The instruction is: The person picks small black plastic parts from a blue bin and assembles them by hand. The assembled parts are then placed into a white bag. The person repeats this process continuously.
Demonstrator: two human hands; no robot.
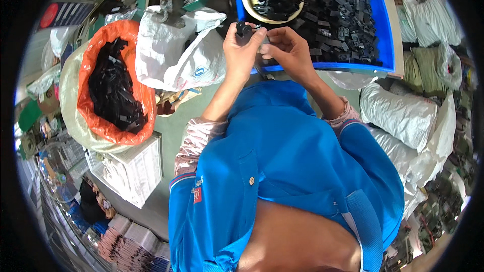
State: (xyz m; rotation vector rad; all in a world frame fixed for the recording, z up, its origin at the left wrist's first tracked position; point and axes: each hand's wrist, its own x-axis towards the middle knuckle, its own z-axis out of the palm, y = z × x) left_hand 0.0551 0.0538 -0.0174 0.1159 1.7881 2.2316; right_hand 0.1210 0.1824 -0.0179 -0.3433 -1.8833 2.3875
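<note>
Left hand [239, 51]: little sideways room, white plastic sack [174, 55] with open mouth just beside. Far side: rim of pale-yellow rounded plastic tub [275, 21] in way; top open, reachable from above. Right hand [291, 53]: wall of large blue rectangular plastic tray [388, 30] bars low rightward path; passage over rim. Near side: blue cloth shirt [302, 141] on torso blocks. Farther left: bulky orange plastic-lined sack [85, 83] obstructs.

Of the worktop [392, 10], one light brown edge is visible; the wide blue tray [386, 32] lies directly on it. On the grey-green floor [187, 110], at the left, there stands a white plastic crate [150, 166].
</note>
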